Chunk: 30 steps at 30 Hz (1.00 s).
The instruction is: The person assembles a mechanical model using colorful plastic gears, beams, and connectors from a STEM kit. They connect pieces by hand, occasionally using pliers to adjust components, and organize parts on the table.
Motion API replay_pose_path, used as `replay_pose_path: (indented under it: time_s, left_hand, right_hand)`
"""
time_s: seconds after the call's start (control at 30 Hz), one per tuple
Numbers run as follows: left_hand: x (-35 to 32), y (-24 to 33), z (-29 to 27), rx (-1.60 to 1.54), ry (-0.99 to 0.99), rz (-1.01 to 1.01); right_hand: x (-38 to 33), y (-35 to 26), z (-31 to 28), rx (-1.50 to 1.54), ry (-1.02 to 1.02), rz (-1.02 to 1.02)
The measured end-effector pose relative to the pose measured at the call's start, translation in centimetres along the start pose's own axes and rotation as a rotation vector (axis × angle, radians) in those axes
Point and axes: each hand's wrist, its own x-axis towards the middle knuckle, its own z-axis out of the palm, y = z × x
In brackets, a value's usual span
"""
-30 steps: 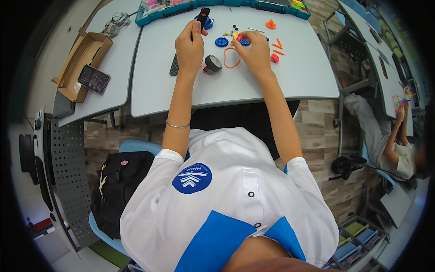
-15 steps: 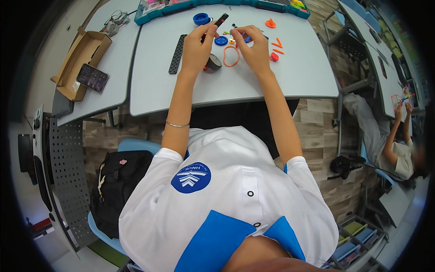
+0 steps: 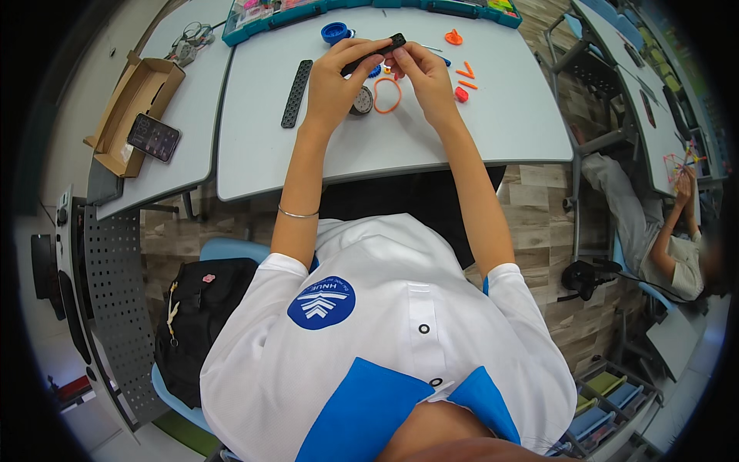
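My left hand [image 3: 329, 83] is closed round a black perforated beam [image 3: 397, 40], which slants up to the right. At the beam's right end, my right hand [image 3: 427, 77] has its fingertips pinched together and touching it; whatever small part they hold is hidden. Just below the hands lie an orange rubber band [image 3: 400, 92], a dark-tyred wheel [image 3: 361, 102] and a partly covered blue gear [image 3: 376, 71]. To the left of my left hand lies a wider black perforated plate [image 3: 296, 94]. Beyond it sits a blue round hub [image 3: 335, 32].
On the right are orange pegs [image 3: 467, 85], a red piece [image 3: 461, 95] and an orange cone-like piece [image 3: 453, 36]. A teal parts case [image 3: 308, 21] spans the table's far edge. A phone [image 3: 155, 137] rests against a cardboard box [image 3: 165, 81] on the left table. Another person sits far right.
My hands have come together: the right fingertips have moved to the beam's end. The beam has tipped lower and swung to the right. The seated person's hands have drawn closer together.
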Motion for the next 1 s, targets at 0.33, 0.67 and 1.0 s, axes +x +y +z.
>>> replay_pose_path:
  time_s: [0.33, 0.67, 1.0]
  left_hand:
    - [-0.1, -0.4, 0.2, 0.125, 0.018, 0.047]
    - [-0.4, 0.0, 0.5, 0.179, 0.028, 0.045]
    - [0.0, -1.6, -0.4, 0.065, 0.444, -0.024]
  right_hand:
    - [0.2, 0.7, -0.3, -0.011, 0.067, 0.009]
    - [0.0, 0.4, 0.0, 0.028, 0.001, 0.022]
    - [3.8, 2.8, -7.0, -1.102, 0.327, -0.170]
